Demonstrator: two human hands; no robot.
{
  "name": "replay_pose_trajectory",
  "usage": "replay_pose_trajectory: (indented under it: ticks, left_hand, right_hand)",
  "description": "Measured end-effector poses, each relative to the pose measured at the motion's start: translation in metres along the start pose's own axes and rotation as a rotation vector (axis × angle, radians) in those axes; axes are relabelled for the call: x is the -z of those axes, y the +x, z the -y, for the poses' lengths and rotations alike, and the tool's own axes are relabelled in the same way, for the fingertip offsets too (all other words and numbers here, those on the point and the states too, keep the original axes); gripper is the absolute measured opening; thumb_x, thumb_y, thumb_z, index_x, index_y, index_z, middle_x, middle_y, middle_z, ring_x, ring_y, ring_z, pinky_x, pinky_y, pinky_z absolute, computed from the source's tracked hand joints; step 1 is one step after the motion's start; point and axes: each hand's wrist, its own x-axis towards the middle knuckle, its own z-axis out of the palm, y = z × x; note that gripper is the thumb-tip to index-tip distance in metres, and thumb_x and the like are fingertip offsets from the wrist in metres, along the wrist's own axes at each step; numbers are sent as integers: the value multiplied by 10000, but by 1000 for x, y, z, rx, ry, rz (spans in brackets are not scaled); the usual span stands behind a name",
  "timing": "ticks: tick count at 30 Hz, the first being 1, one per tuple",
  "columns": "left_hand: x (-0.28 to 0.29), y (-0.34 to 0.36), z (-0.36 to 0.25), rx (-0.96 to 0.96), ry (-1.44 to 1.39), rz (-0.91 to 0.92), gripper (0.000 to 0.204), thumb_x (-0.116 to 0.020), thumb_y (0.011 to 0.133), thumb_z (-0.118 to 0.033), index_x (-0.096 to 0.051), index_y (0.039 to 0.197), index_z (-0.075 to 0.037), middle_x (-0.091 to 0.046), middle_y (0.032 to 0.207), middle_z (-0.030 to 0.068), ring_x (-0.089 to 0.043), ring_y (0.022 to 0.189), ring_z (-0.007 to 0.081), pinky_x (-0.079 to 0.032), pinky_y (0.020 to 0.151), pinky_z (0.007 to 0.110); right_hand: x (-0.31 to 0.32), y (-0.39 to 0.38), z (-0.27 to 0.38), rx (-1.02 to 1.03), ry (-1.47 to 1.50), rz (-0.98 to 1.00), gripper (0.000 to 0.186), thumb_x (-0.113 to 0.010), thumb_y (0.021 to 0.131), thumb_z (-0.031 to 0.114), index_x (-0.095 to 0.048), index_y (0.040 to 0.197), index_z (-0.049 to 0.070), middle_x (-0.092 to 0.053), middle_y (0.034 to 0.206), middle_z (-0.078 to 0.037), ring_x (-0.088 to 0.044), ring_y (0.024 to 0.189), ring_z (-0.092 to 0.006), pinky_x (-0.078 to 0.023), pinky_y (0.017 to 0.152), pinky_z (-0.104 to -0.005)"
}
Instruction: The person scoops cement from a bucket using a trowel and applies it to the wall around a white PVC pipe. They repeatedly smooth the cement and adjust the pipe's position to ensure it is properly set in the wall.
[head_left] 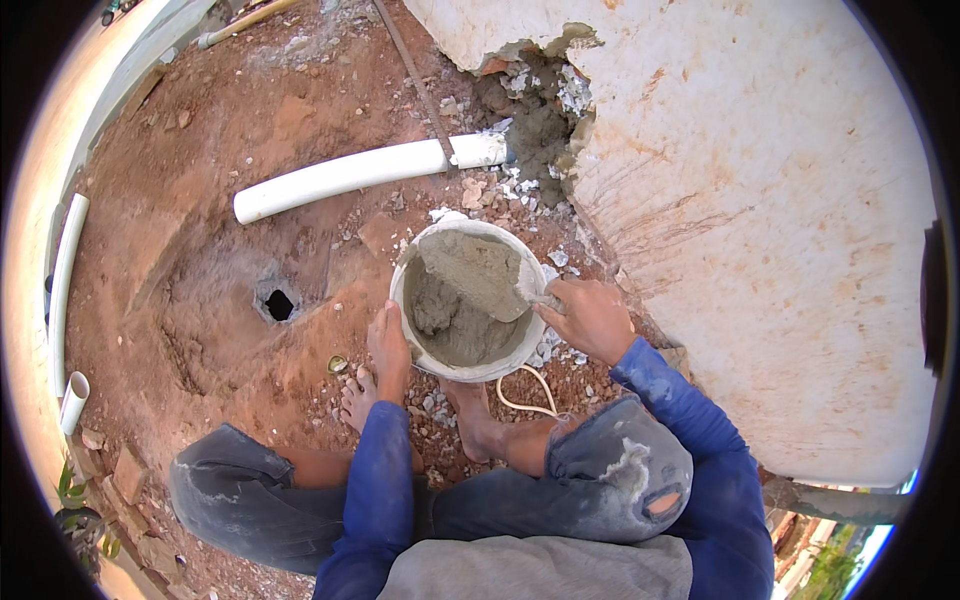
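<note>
A white bucket (pixel 415 345) of wet grey mortar stands between my bare feet at the centre, its pale cord-like handle hanging down at the lower right. My left hand (pixel 388 345) is closed on the bucket's left side. My right hand (pixel 590 320) grips a trowel (pixel 480 275) whose blade lies in the bucket, coated in mortar. Beyond the bucket, a white pipe (pixel 330 182) lies on the red dirt, its right end at a broken opening (pixel 540 120) in the white wall, packed with lumpy grey mortar.
The white wall (pixel 760 220) fills the right side. A small dark hole (pixel 278 305) is in the dirt at left. Shorter white pipes (pixel 68 280) lie along the far left, near broken bricks (pixel 130 475). A thin rod (pixel 415 75) crosses the dirt at the top.
</note>
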Motion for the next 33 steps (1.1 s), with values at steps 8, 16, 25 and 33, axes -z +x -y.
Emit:
replay_pose_trajectory:
  ticks: [8,16,25,33]
  left_hand:
    - [28,-6,-6,152,-64,-121,595,-342,1007,-475,-631,881,29,-611,746,77,-536,650,172,-443,621,311]
    - [48,53,-34,126,-159,-407,477,-408,986,-456,-567,764,-65,-486,584,-9,-454,447,86,-366,405,224]
    - [-92,272,-84,-109,268,81,346,-522,922,-300,-706,880,-10,-658,733,170,-632,616,258,-484,628,387]
    - [-221,380,-48,-341,738,42,457,-694,774,-370,-659,853,78,-666,867,257,-649,843,402,-494,770,475]
  right_hand:
    - [61,101,44,190,801,440,299,-673,862,342,-663,873,43,-585,595,-51,-597,528,-150,-448,479,-294]
    - [42,232,-153,-444,1044,197,332,-629,911,329,-644,820,11,-528,627,6,-431,456,-58,-359,408,-211]
    - [54,113,-112,-611,724,77,362,-634,901,357,-602,758,26,-512,569,6,-463,447,-72,-383,423,-220]
    - [-10,36,-95,-767,1036,47,343,-634,914,318,-611,769,8,-527,580,11,-496,479,-63,-388,439,-210]
